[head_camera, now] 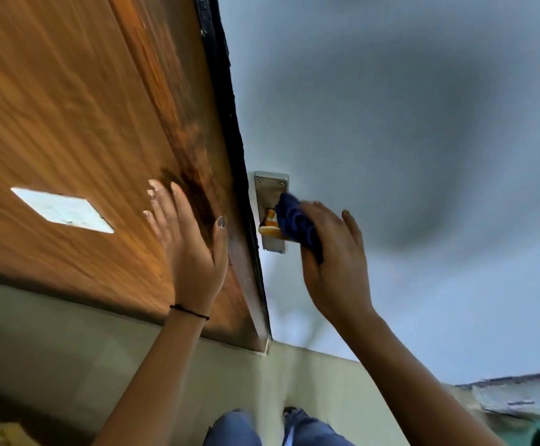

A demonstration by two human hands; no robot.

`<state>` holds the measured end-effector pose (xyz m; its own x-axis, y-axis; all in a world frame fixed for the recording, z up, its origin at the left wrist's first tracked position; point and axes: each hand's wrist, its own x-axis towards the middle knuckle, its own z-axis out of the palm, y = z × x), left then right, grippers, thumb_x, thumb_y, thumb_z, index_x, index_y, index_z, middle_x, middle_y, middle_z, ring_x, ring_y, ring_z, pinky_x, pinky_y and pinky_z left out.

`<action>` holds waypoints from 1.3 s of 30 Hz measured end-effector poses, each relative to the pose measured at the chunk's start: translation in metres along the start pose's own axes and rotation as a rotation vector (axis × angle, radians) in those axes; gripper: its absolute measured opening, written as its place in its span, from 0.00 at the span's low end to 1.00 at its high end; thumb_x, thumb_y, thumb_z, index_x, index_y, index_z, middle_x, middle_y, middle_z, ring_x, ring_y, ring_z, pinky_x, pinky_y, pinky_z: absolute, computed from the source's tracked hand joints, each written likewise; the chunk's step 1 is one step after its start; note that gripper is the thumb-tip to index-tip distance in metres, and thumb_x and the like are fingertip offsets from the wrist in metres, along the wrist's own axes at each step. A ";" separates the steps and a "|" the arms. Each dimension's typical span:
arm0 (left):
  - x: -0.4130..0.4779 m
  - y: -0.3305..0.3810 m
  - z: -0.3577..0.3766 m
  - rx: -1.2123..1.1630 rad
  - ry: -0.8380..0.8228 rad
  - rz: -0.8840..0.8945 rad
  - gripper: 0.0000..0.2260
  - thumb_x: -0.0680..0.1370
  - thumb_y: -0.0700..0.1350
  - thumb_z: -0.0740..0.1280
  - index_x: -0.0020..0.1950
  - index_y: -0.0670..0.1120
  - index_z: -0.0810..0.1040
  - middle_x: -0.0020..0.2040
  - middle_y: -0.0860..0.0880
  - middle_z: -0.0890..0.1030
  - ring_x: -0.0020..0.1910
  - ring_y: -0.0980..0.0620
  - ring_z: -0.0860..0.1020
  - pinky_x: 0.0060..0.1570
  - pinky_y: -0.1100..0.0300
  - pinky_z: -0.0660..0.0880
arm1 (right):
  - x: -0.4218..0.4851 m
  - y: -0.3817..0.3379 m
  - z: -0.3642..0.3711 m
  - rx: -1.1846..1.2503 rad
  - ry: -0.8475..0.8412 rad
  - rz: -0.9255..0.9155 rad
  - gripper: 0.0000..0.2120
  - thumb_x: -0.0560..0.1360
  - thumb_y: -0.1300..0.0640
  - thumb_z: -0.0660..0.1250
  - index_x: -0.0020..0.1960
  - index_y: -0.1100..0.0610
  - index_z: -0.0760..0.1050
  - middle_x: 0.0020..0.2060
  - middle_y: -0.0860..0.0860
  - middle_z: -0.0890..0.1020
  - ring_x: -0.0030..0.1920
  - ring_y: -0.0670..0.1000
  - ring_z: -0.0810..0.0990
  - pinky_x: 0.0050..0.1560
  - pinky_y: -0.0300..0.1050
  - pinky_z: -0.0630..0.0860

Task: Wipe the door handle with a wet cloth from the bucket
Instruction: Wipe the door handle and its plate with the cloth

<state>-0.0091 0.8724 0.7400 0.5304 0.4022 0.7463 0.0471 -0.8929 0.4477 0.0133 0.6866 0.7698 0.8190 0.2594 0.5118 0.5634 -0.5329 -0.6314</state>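
Against the door handle (pixel 270 222), right hand (pixel 336 262) gripping blue cloth (pixel 297 225); left hand (pixel 188 239) flat, fingers spread.

1. Under the left hand's (pixel 186 239) spread fingers (pixel 162 204), the door (pixel 78 101) is wood-grain, orange-brown with a slight sheen.
2. Beside that thumb, the door edge (pixel 230 123) is dark and rough.
3. In the right hand's (pixel 336 262) fingers, the cloth (pixel 297 223) is dark blue, soft and nubbly.
4. Just beyond those fingertips, the handle plate (pixel 270 188) is brushed metal; the handle (pixel 270 225) looks glossy.
5. The surface behind (pixel 391 107) is matt, smooth grey.
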 end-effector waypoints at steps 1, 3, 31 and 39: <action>0.003 -0.008 0.004 0.025 -0.001 0.040 0.32 0.77 0.45 0.63 0.74 0.37 0.51 0.74 0.31 0.53 0.76 0.39 0.47 0.75 0.48 0.42 | 0.004 -0.003 0.011 -0.094 -0.028 -0.027 0.20 0.72 0.62 0.57 0.62 0.50 0.68 0.60 0.53 0.81 0.64 0.56 0.77 0.72 0.59 0.62; 0.009 -0.024 0.010 0.067 -0.016 0.116 0.33 0.77 0.48 0.64 0.75 0.38 0.51 0.73 0.30 0.52 0.78 0.46 0.41 0.75 0.50 0.39 | 0.006 -0.007 0.034 -0.269 -0.105 -0.054 0.18 0.74 0.57 0.57 0.63 0.52 0.72 0.63 0.54 0.80 0.66 0.57 0.76 0.71 0.63 0.62; 0.028 -0.083 0.028 0.029 -0.036 0.553 0.41 0.76 0.59 0.64 0.78 0.47 0.42 0.77 0.47 0.33 0.76 0.50 0.33 0.73 0.48 0.32 | 0.004 -0.021 0.068 -0.662 -0.061 0.210 0.21 0.78 0.46 0.58 0.68 0.54 0.70 0.63 0.51 0.77 0.64 0.57 0.73 0.70 0.52 0.58; 0.028 -0.081 0.027 0.003 -0.037 0.556 0.39 0.77 0.57 0.62 0.78 0.47 0.42 0.77 0.48 0.33 0.76 0.51 0.33 0.72 0.49 0.31 | 0.003 -0.026 0.091 -0.712 -0.052 0.191 0.22 0.79 0.48 0.59 0.71 0.53 0.67 0.66 0.52 0.75 0.68 0.57 0.70 0.75 0.62 0.54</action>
<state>0.0249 0.9511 0.7115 0.5053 -0.1371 0.8520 -0.2459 -0.9692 -0.0101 0.0107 0.7745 0.7344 0.9097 0.1384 0.3914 0.2180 -0.9616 -0.1668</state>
